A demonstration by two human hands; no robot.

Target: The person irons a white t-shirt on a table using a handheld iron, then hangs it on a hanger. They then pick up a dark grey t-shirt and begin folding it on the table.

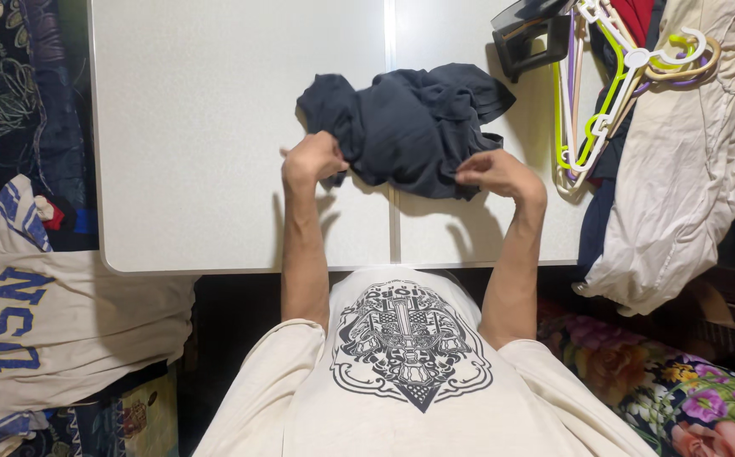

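A crumpled dark navy garment (410, 127) lies bunched on the white folding table (215, 127), near its middle. My left hand (310, 159) grips the garment's lower left edge, fingers closed on the cloth. My right hand (494, 172) pinches the lower right edge of the same garment. Both forearms reach up from my body over the table's near edge. Most of the garment's shape is hidden in its folds.
A bundle of plastic hangers (605, 93) and a black clip-like object (524, 38) lie at the table's right end. A cream cloth pile (681, 169) hangs at the right. A cream shirt with blue letters (37, 330) lies at the lower left. Floral fabric (681, 389) sits lower right.
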